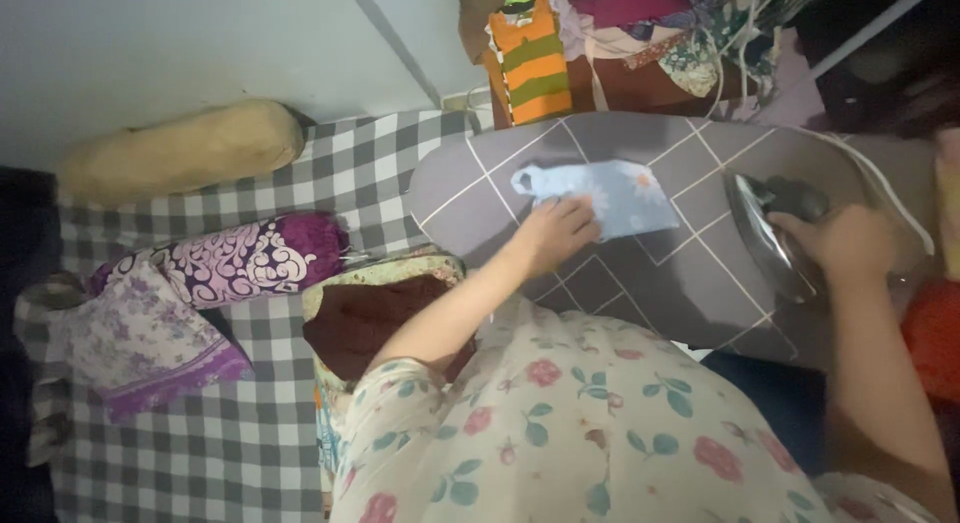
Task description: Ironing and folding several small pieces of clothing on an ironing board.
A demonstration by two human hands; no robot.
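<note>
Pressing cloth point(610, 198), gripping iron point(765, 233)

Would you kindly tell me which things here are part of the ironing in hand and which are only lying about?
In use:
- small blue garment, under the left hand
- iron, held by the right hand
- grey ironing board

Lying about:
- tan bolster
- purple patterned bolster
- striped orange top in the clothes pile
- checked sheet

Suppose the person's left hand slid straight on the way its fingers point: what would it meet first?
The left hand already rests on the small light-blue garment; going on, it would probably cross that cloth toward the iron.
</note>
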